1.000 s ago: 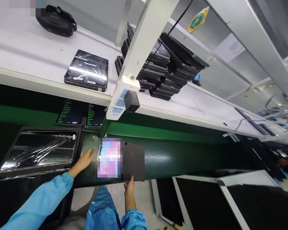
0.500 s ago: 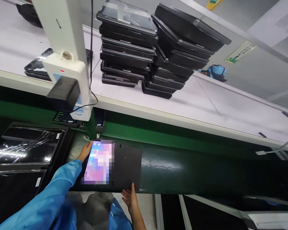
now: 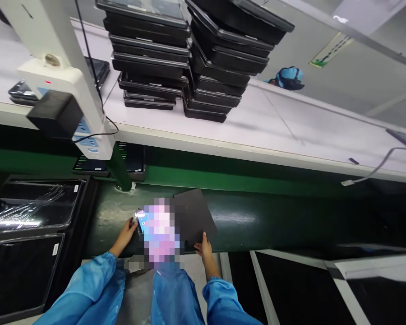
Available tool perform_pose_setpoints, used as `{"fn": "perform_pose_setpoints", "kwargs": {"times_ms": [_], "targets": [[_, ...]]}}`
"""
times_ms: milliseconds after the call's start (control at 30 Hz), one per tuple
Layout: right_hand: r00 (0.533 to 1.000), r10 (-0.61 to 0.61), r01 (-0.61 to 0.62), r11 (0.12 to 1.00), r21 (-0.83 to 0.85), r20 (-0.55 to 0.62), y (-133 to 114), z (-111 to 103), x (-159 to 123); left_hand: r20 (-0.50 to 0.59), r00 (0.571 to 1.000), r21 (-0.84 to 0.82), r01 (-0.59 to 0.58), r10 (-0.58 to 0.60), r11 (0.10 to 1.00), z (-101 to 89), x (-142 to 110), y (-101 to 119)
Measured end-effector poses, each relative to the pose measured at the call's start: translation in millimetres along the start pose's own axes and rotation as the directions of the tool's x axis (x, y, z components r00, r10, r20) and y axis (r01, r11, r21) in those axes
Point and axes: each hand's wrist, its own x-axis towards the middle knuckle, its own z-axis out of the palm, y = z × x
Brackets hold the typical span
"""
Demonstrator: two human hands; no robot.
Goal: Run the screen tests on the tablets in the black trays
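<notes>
A tablet with a lit, partly blurred screen (image 3: 159,232) lies in front of me, angled on the green work surface. Its left edge is between the thumb and fingers of my left hand (image 3: 127,232). Joined to or touching the tablet's right side is a flat black panel (image 3: 193,216), which resembles a folio cover; I cannot tell whether they are attached. My right hand (image 3: 205,250) grips the panel's lower right edge, thumb on top and fingers partly hidden below. Blue sleeves cover both forearms.
Two tall stacks of black trays (image 3: 149,58) stand on the white shelf (image 3: 257,131) above. A post with a power strip (image 3: 64,95) and black adapter rises left. Black trays with film-wrapped screens (image 3: 34,207) lie left. Two devices (image 3: 131,158) rest behind. A cable (image 3: 372,171) hangs at right.
The tablet and black panel have turned counterclockwise and shifted right. My left hand moved from the upper left corner down along the left edge. My right thumb now presses on the panel.
</notes>
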Motion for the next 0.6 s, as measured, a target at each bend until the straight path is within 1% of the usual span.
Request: {"fn": "perform_pose_setpoints", "kwargs": {"times_ms": [67,133,200,267,367,467,533,600], "targets": [[1.000,-0.010,0.010,0.999,0.046,-0.001,12,2,-6,-0.015,0.997,0.035,-0.075,0.076,0.997,-2.1,13,6],[1.000,-0.014,0.012,0.996,0.083,0.019,31,11,-17,0.010,0.990,0.066,-0.142,0.142,0.988,-5.6,31,14],[0.997,-0.001,-0.005,0.996,0.091,0.071,52,25,-31,0.058,0.982,0.093,-0.184,0.179,0.979,-9.4,47,21],[0.991,0.013,-0.023,0.997,0.072,0.134,72,37,-45,0.094,0.974,0.119,-0.214,0.204,0.969,-12.8,56,24],[0.975,0.023,-0.038,0.997,0.062,0.221,96,49,-64,0.118,0.964,0.152,-0.254,0.237,0.955,-16.7,58,22],[0.956,0.011,-0.050,0.991,0.123,0.294,111,57,-80,0.129,0.959,0.181,-0.274,0.254,0.945,-19.9,57,19],[0.952,-0.005,-0.055,0.981,0.186,0.305,117,64,-88,0.148,0.954,0.204,-0.288,0.262,0.936,-22.6,56,18],[0.959,-0.019,-0.056,0.965,0.255,0.281,123,73,-95,0.187,0.944,0.230,-0.312,0.272,0.922,-26.4,52,17]]}}
